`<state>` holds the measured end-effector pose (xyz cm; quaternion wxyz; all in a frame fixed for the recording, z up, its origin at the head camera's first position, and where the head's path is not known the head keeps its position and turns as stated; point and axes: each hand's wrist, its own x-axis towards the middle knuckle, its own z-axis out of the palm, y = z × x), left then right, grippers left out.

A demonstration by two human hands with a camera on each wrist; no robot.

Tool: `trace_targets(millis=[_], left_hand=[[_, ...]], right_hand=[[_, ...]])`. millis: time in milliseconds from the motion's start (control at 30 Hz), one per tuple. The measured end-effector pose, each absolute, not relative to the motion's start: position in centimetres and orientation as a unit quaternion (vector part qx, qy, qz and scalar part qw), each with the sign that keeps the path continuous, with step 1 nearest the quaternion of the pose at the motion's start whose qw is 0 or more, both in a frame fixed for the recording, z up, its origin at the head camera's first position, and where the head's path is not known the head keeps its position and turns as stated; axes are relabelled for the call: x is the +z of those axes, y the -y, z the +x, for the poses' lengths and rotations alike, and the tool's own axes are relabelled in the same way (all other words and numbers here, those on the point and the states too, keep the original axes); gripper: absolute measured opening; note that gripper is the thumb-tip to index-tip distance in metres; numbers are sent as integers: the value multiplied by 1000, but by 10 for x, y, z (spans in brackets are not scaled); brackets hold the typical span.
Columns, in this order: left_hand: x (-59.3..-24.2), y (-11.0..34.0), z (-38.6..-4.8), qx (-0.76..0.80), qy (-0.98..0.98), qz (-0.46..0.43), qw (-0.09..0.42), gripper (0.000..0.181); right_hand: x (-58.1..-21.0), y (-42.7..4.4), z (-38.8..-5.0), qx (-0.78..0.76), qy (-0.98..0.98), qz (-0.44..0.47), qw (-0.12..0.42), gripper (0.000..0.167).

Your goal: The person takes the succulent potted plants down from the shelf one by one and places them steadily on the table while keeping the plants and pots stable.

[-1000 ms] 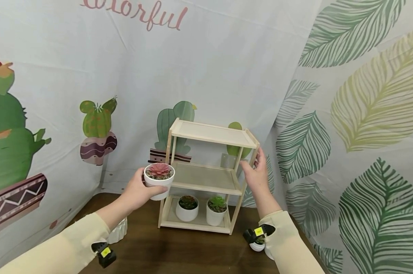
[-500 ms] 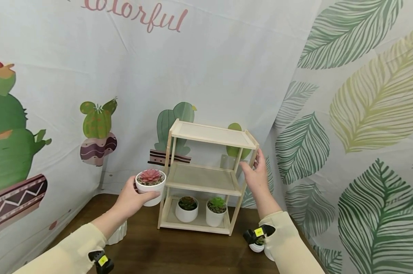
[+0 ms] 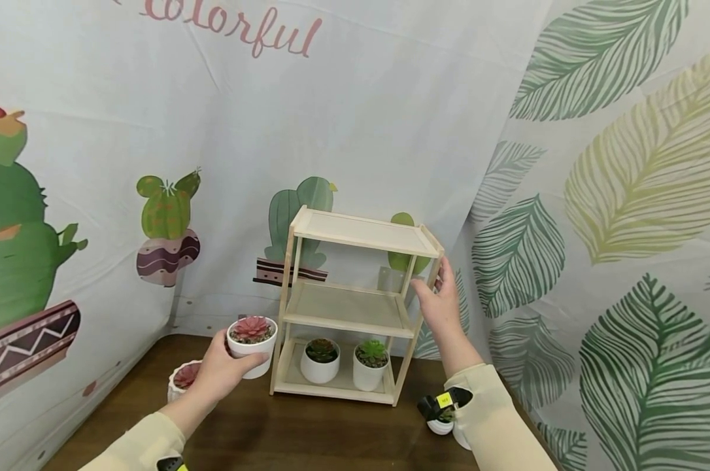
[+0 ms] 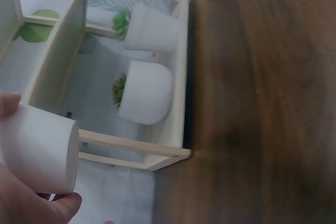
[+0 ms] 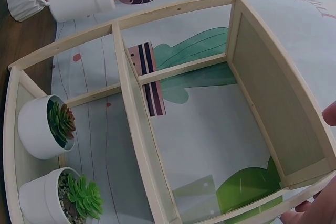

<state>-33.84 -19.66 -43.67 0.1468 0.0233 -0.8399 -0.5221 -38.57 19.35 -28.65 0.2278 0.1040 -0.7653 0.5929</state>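
My left hand (image 3: 218,367) grips a white pot with a pink succulent (image 3: 252,353), thumb across its front, just left of the shelf's lower part. In the left wrist view the plain wall of this potted succulent (image 4: 39,148) shows, apart from the shelf frame. My right hand (image 3: 440,304) holds the right upright of a three-tier wooden shelf (image 3: 355,318), below its top board. On the bottom tier stand two white pots: a dark reddish-green succulent (image 3: 320,367) at left and a bright green succulent (image 3: 369,374) at right.
A ribbed white pot with a pink succulent (image 3: 177,391) stands on the brown table (image 3: 308,435), partly behind my left forearm. Near the right sleeve a small white pot (image 3: 440,426) is partly covered. Printed cloth (image 3: 361,118) hangs close behind the shelf.
My left hand has carried the pink succulent down and to the left, away from the shelf's middle tier. The ribbed pot's plant has come into view. My right hand stays on the upright.
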Motion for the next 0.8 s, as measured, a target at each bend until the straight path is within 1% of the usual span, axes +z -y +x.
trace_targets(millis=[167, 300, 600, 800], left_hand=[[-459, 195, -337, -527, 836, 36, 149, 103], [-472, 195, -335, -526, 837, 42, 142, 105], [-491, 199, -330, -517, 841, 47, 150, 102], [-500, 205, -330, -515, 841, 60, 152, 104]], right_hand=[[-287, -194, -386, 592, 767, 110, 222, 86], [-287, -195, -386, 591, 767, 114, 222, 84], [-286, -195, -384, 593, 766, 114, 221, 84], [-286, -195, -383, 596, 764, 122, 216, 84]])
